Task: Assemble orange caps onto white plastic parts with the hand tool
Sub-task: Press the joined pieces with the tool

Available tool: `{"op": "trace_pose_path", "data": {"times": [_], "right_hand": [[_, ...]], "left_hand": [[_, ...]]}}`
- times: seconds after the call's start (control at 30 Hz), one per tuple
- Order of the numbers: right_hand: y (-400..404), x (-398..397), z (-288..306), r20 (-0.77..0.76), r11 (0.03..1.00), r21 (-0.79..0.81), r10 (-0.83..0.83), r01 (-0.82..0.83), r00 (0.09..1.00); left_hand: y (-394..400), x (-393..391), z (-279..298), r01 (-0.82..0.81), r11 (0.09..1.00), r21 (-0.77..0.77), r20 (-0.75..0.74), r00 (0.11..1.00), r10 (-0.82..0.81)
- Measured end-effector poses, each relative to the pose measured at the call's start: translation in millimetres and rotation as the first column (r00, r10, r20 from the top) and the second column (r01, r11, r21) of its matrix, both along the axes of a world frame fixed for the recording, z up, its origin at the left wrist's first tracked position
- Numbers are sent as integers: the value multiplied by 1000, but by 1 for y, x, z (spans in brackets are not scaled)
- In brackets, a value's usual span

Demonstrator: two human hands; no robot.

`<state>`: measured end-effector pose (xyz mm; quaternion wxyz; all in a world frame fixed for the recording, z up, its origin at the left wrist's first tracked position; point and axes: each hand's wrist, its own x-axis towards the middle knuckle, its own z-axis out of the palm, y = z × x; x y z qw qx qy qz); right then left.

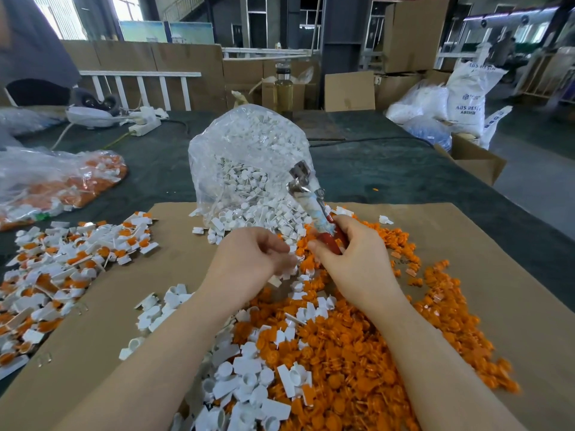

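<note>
Two hands work over a cardboard sheet point(466, 244) laid on the dark counter point(373, 169). Head view: our right hand point(357, 259) has its grip curled round the red handles of the hand tool point(311, 200), whose metal head points up and away in front of a clear bag of white plastic parts point(249, 163). Our left hand point(249, 259), just beside it, pinches small white parts at the fingertips; the exact piece is blurred. Loose orange caps point(357, 353) lie heaped under and right of the forearms, mixed with white parts. Assembled pieces point(71, 259) are piled at left. A second bag point(62, 181) lies at far left.
</note>
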<state>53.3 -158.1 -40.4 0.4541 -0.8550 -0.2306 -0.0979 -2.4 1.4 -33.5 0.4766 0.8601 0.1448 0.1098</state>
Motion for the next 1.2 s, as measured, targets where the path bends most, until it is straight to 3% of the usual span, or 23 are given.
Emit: {"op": "trace_pose_path", "data": {"times": [0.07,0.13,0.43,0.63,0.9,1.2], "right_hand": [[0,0,0,15,999,44,-1,0,1000],[0,-1,0,30,998,66,-2,0,1000],[1,-2,-3,58,998,62,-5,1,998],[2,-2,-1,88,999,35,-26,23,996],[1,-3,-2,76,997,72,-2,-4,997],[1,-3,-2,107,996,89,-6,-3,994]], "left_hand": [[-4,0,3,-49,945,-324,27,998,61],[-8,-1,6,-63,852,-519,28,996,90],[-21,-4,5,-36,639,-768,26,996,88],[-26,-6,5,-81,747,-660,88,979,184],[-30,-10,8,-63,811,-581,185,961,207],[-32,-12,7,-119,946,-303,259,945,202]]}}
